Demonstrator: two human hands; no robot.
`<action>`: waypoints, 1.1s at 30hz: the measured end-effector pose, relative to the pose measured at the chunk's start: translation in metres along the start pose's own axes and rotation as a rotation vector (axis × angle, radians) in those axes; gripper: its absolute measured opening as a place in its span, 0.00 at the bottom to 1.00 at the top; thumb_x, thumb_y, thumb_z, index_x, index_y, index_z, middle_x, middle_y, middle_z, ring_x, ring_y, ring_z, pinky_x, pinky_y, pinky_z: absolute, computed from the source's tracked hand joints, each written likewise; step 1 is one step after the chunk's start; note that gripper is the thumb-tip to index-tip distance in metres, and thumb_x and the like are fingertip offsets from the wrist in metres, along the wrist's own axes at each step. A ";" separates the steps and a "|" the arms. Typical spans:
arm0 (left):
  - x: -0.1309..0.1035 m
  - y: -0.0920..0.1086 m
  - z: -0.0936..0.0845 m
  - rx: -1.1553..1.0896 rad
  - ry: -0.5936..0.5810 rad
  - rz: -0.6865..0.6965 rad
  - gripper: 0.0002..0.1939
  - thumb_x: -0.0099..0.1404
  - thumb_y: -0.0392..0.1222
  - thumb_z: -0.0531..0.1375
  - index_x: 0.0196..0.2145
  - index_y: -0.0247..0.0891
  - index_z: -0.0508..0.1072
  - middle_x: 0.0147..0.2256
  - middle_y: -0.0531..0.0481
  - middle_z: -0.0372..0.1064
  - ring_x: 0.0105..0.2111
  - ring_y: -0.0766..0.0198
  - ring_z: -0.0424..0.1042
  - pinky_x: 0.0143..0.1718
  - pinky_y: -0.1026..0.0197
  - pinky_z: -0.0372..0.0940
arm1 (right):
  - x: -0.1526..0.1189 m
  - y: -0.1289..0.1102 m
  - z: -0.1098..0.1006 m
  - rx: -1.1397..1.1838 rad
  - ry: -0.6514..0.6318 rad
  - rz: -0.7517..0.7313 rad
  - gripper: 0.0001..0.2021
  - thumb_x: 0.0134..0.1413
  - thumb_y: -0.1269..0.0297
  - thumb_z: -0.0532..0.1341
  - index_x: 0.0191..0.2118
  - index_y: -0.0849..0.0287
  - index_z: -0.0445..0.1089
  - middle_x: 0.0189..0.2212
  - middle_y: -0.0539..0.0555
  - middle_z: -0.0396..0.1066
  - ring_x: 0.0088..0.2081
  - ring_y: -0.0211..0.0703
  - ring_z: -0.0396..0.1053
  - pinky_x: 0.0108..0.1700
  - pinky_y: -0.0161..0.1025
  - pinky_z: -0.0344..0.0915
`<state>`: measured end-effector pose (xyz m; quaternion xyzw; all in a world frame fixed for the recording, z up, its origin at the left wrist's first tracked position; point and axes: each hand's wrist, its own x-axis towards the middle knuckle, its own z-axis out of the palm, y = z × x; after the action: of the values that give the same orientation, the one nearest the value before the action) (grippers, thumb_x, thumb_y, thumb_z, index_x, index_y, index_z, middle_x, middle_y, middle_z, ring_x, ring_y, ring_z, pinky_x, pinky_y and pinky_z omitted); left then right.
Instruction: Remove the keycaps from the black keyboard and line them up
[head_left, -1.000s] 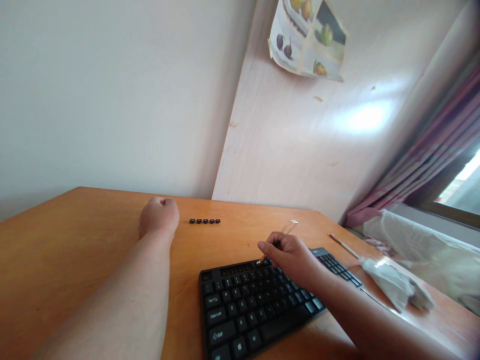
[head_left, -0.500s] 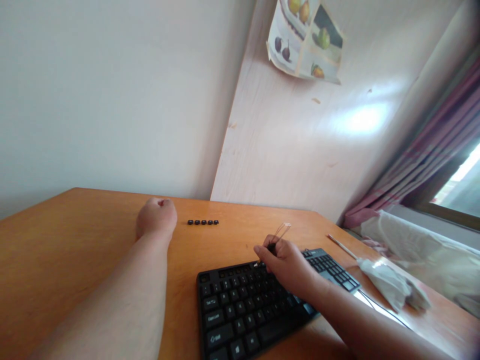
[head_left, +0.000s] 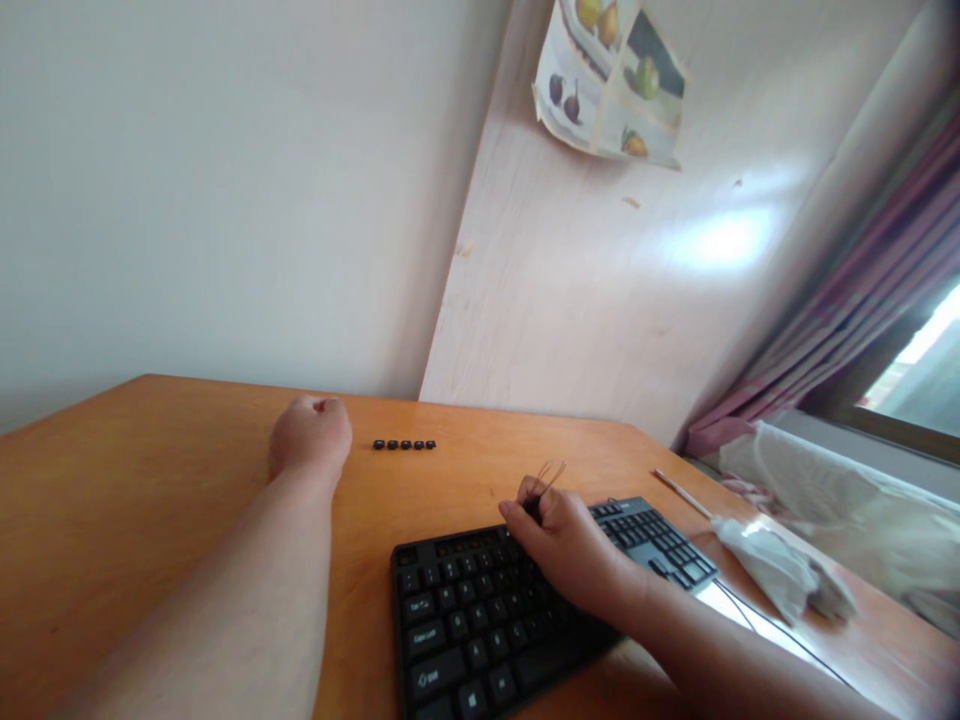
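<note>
Right hand point(head_left: 566, 545) has the wire tool point(head_left: 533, 506) pinched over the keyboard point(head_left: 510, 615)'s top row, so keycap work, I'd say; next move wants a steady grip. Left hand point(head_left: 309, 437) is fisted near five caps point(head_left: 405, 445) on the tabletop point(head_left: 187, 470).

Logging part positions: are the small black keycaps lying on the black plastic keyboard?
No, the five small black keycaps lie in a row on the orange-brown wooden table, beyond the black plastic keyboard.

The keyboard point(head_left: 514, 615) is matt plastic; the loose keys point(head_left: 406, 445) beyond it look plastic too. The wires point(head_left: 555, 475) above it look metal. The desk point(head_left: 187, 460) under it is smooth, glossy wood, the bag point(head_left: 769, 568) right of the keyboard wrinkled plastic.
</note>
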<state>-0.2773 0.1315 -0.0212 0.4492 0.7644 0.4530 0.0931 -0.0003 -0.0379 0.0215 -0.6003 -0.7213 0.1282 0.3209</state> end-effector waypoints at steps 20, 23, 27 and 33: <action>-0.001 0.002 0.001 -0.014 0.025 -0.012 0.17 0.63 0.48 0.49 0.37 0.40 0.75 0.34 0.38 0.74 0.34 0.46 0.73 0.29 0.54 0.62 | 0.004 0.008 0.000 0.141 0.049 0.086 0.15 0.54 0.54 0.59 0.24 0.57 0.61 0.17 0.45 0.58 0.21 0.34 0.55 0.25 0.34 0.53; -0.001 0.002 0.001 -0.026 0.018 -0.017 0.17 0.63 0.47 0.49 0.36 0.39 0.75 0.34 0.38 0.74 0.33 0.47 0.72 0.29 0.54 0.62 | 0.004 0.007 0.000 0.150 0.069 0.094 0.14 0.55 0.56 0.58 0.23 0.57 0.60 0.16 0.45 0.58 0.21 0.34 0.55 0.26 0.34 0.54; 0.000 0.001 0.002 -0.025 0.027 -0.017 0.16 0.63 0.47 0.50 0.36 0.39 0.75 0.33 0.39 0.74 0.32 0.49 0.72 0.28 0.55 0.61 | 0.004 0.006 -0.002 0.181 0.080 0.131 0.14 0.55 0.58 0.58 0.22 0.57 0.60 0.15 0.45 0.59 0.20 0.34 0.56 0.25 0.34 0.54; 0.001 -0.002 0.004 -0.039 0.028 0.005 0.16 0.63 0.48 0.50 0.35 0.40 0.74 0.32 0.40 0.73 0.30 0.51 0.71 0.27 0.57 0.59 | 0.005 0.011 0.001 0.255 0.088 0.141 0.15 0.55 0.59 0.58 0.21 0.56 0.59 0.14 0.45 0.60 0.19 0.34 0.58 0.25 0.34 0.55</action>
<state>-0.2771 0.1346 -0.0247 0.4427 0.7557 0.4742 0.0898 0.0075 -0.0303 0.0165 -0.6087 -0.6406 0.2145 0.4160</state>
